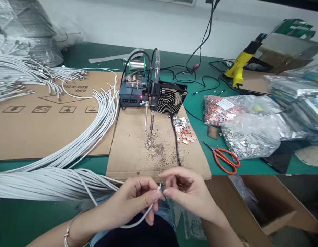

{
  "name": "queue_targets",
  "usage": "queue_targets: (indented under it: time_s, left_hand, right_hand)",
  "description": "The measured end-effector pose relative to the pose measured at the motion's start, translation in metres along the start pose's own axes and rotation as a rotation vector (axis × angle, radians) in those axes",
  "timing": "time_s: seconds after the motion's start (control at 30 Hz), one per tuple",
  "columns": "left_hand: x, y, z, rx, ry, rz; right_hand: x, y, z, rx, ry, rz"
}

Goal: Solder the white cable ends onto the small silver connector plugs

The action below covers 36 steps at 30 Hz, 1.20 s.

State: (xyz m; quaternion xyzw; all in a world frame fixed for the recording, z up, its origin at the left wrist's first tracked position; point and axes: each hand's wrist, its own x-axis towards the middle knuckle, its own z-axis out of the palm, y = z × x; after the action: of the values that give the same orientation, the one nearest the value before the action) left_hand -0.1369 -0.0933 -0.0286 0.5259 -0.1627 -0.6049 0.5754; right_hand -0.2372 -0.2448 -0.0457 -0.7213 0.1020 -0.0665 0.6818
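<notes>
In front of my body, my left hand (142,197) is closed on a white cable (138,223), pinching it just below its stripped end between thumb and fingers. Short thin wires, some greenish, stick out of the cable end (161,185). Close beside this end, my right hand (186,188) has its thumb and index finger apart and the other fingers curled. I see nothing held in it; whether a fingertip touches the wires is unclear. Beyond both hands, a soldering iron (152,120) points tip-down over the cardboard mat (133,151), fixed to a blue soldering machine (129,91) with a red light.
Bundles of white cables (97,127) lie to the left. A black fan (170,99) stands beside the machine, with loose metal-and-orange connectors (186,132) in front. Rightward are orange-handled scissors (227,161), bags of connectors (251,135), a yellow heat gun (238,67) and an open carton (267,206) below.
</notes>
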Motion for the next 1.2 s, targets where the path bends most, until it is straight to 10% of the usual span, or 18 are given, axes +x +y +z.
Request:
queue_targets:
  time_s: [0.2, 0.37, 0.53, 0.87, 1.2]
  left_hand:
    - [0.002, -0.005, -0.001, 0.151, 0.065, 0.085]
    - [0.0, -0.003, -0.003, 0.042, 0.122, 0.084]
    - [0.0, -0.001, -0.006, 0.011, 0.166, 0.082]
    - [0.0, -0.011, -0.003, 0.126, 0.184, 0.198]
    - [0.011, -0.012, 0.005, -0.111, 0.234, 0.219]
  right_hand:
    - [0.015, 0.003, 0.006, 0.259, -0.088, 0.06]
    - [0.02, 0.006, 0.005, 0.418, 0.234, -0.065]
    - [0.014, -0.004, 0.01, 0.131, -0.011, -0.034]
    - [0.02, -0.007, 0.002, 0.092, -0.096, -0.077]
    - [0.014, 0.014, 0.031, -0.047, 0.279, -0.444]
